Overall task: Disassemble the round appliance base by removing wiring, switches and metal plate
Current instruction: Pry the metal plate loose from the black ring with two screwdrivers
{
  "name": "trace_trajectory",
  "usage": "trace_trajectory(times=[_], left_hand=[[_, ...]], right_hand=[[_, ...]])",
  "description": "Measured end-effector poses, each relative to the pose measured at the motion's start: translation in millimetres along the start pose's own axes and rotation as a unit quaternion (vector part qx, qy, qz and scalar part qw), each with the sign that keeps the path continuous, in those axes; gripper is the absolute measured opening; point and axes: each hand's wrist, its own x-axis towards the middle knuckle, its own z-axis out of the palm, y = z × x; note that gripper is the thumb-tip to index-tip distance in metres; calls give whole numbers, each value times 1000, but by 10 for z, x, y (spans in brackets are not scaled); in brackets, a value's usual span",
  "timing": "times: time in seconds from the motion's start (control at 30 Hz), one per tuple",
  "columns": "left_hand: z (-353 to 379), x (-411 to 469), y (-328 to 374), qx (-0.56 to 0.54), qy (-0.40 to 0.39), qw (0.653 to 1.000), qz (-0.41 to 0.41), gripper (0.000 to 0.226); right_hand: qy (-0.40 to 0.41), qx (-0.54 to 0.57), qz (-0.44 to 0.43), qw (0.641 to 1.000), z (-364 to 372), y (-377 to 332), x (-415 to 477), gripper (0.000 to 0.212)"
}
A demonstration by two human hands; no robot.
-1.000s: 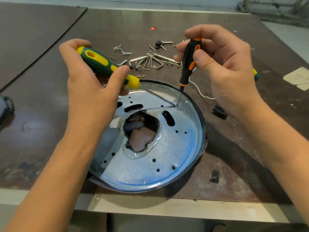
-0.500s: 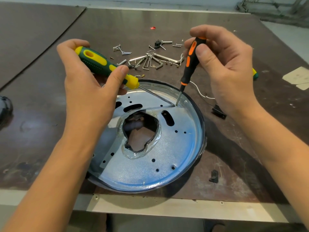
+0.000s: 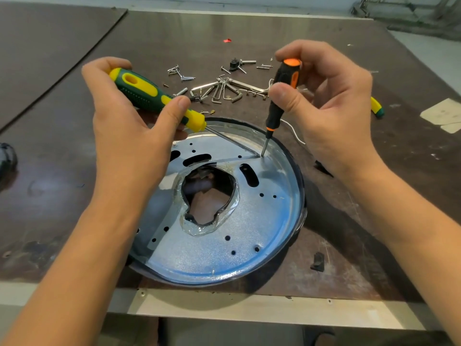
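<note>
step in hand: metal plate removal. the round appliance base (image 3: pixel 302 186) lies on the table (image 3: pixel 274 28) at its near edge, directly in front of us, btwn both forearms. the metal plate (image 3: pixel 212 260) sits inside the base's black rim, w/ a ragged centre opening (image 3: pixel 209 196) and many empty holes. no wiring or switches show in the base, so we judge those steps done and the plate step open.

hands:
- left hand (image 3: pixel 129 136) grasps the green/yellow driver (image 3: pixel 149 94) round the handle, thumb on top. its shaft lies low across the plate's far side.
- right hand (image 3: pixel 331 116) pinches the orange/black driver (image 3: pixel 282 86) near the cap w/ thumb and fingers. its shaft is near upright.
- both tips meet at one spot on the plate's far-right side, close to the rim, at the end of a seam line. we cannot tell if a screw, tab or bare edge is there.

next move (judgement): one tip likely levers while the other holds or turns. this req. steady downward load on the upright driver and a shallow pry angle on the low one. neither hand steadies the base, so it may shift. a slipped tip would run toward the rim.

also on the table: hex keys and loose screws (image 3: pixel 224 89) beyond the base, a white wire (image 3: pixel 294 132) just beside the far rim, a spare driver handle (image 3: pixel 375 107) at far right, and a black fragment (image 3: pixel 318 262) near the base's right side.
</note>
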Motion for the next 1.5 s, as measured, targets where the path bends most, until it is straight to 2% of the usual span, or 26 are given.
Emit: trace_trajectory(times=[0.17,0.3,0.43,0.5,0.6,0.67,0.73,0.97,1.1,1.23,1.37,1.5], left_hand=[[-9,8,-3,-3,-8,1000,-3,53],[-8,8,-10,-3,-5,1000,-4,53],[-3,3,-8,15,-2,1000,0,52],[3,7,-8,20,-6,1000,-7,51],[28,-5,-4,26,-23,999,-18,52],[45,-20,3,33,-23,999,-6,52],[50,-28,5,35,-22,999,0,51],[61,-31,-31,46,7,998,41,44],[69,-30,-35,37,17,998,56,43],[73,-40,-40,52,28,995,76,43],[77,-39,-34,46,20,996,76,43],[81,-32,-33,38,9,997,66,43]], right_hand=[[-28,23,7,999,-19,42,11,36],[-2,4,-2,1000,12,35,4,27],[-3,3,-28,1000,-3,65,6,31],[-11,15,-12,1000,-19,76,-2,35],[-4,29,2,1000,-6,51,-7,24],[15,10,-13,1000,-4,28,7,17],[30,1,-26,999,-20,30,27,19],[24,30,22,999,-84,96,27,26],[46,-13,-1,999,-71,73,46,21],[49,-8,-14,999,-75,80,49,24],[31,26,21,999,-86,105,35,29],[44,-9,-1,999,-69,90,47,23]])
